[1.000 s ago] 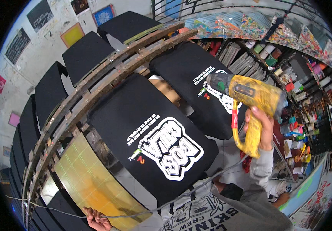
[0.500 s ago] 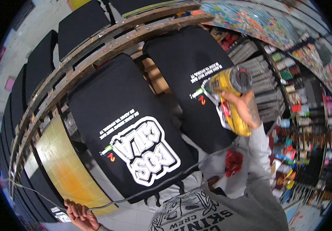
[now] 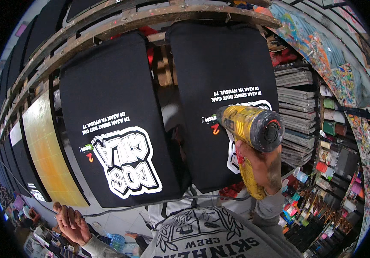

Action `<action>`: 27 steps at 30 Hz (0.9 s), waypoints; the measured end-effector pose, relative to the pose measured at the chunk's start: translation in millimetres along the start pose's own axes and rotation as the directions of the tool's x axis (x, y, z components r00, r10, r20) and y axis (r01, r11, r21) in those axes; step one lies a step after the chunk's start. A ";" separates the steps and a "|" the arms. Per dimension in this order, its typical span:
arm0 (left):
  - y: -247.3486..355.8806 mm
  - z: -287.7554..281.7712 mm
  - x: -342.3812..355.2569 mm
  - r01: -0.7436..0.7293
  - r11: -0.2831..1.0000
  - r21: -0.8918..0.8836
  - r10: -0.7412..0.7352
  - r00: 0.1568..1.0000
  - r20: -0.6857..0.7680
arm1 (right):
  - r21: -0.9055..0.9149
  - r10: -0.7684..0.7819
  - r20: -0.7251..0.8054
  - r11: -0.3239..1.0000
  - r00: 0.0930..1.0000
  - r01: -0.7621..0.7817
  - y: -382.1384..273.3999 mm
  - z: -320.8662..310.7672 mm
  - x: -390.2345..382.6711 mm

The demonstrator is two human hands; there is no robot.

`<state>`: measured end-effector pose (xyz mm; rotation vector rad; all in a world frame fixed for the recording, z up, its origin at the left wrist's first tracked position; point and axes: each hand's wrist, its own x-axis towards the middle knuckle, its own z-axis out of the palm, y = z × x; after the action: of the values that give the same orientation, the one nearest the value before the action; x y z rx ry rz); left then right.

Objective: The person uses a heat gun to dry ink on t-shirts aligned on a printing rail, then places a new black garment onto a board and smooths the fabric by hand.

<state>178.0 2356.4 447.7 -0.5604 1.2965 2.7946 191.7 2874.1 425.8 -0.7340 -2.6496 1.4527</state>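
Observation:
A yellow heat gun [image 3: 247, 124] with a dark, paint-specked rear end is gripped in my right hand [image 3: 265, 170], closed round its handle. It is over the right black shirt panel [image 3: 221, 56], covering part of the white lettering there; its nozzle end lies near a small orange mark. My left hand [image 3: 72, 224], at the lower left, is closed on a grey cord [image 3: 150, 206] that stretches across my front toward the right. Beside the right panel, a second black shirt panel [image 3: 103, 81] carries a large white block-letter print [image 3: 129, 163] with smaller white text above it.
A worn wooden rail [image 3: 150, 21] runs along the panels' far ends. To the left lies a yellowish board [image 3: 49, 150], with more black panels beyond. Stacked grey frames [image 3: 295, 112] stand to the right, near shelves crowded with coloured containers [image 3: 328, 167].
My view has turned, and the panels appear more upright. My right hand and the heat gun sit lower in view, nearer the large print. My left hand keeps holding the cord.

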 end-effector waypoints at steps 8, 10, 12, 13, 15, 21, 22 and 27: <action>-20.1 8.5 0.4 0.011 1.000 -0.008 -0.011 1.000 0.014 | 0.110 0.206 0.104 0.970 0.973 -0.217 -6.5 -6.5 3.0; -22.4 10.6 0.5 0.016 0.999 -0.033 -0.016 1.000 -0.006 | 0.094 0.135 0.028 0.986 0.990 -0.137 5.5 -1.4 0.6; -24.5 11.8 1.4 0.016 0.999 -0.031 -0.017 1.000 -0.004 | 0.100 0.146 0.052 0.983 0.988 -0.151 1.2 0.2 1.1; -25.9 11.4 1.9 0.016 0.999 -0.031 -0.016 1.000 -0.003 | 0.107 0.170 0.089 0.978 0.981 -0.179 -5.1 -0.9 2.8; -28.1 10.6 3.5 0.016 1.000 -0.023 -0.016 1.000 0.005 | 0.083 0.200 0.112 0.974 0.973 -0.210 -9.3 -5.2 3.1; -20.2 4.2 7.3 -0.034 0.999 0.030 0.034 0.999 -0.001 | -0.016 0.223 0.090 0.975 0.971 -0.223 -5.7 -8.6 0.2; -19.2 4.1 8.1 -0.035 0.999 0.032 0.035 0.999 0.017 | 0.024 0.214 0.112 0.976 0.970 -0.218 -4.9 -8.7 1.4; -23.3 7.0 8.1 -0.024 1.000 0.015 0.023 1.000 0.015 | 0.007 0.251 0.057 0.968 0.966 -0.252 1.3 -7.5 -0.4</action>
<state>171.8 2375.8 432.0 -0.5266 1.3288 2.7996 194.4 2880.5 429.1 -1.0793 -2.6622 1.5673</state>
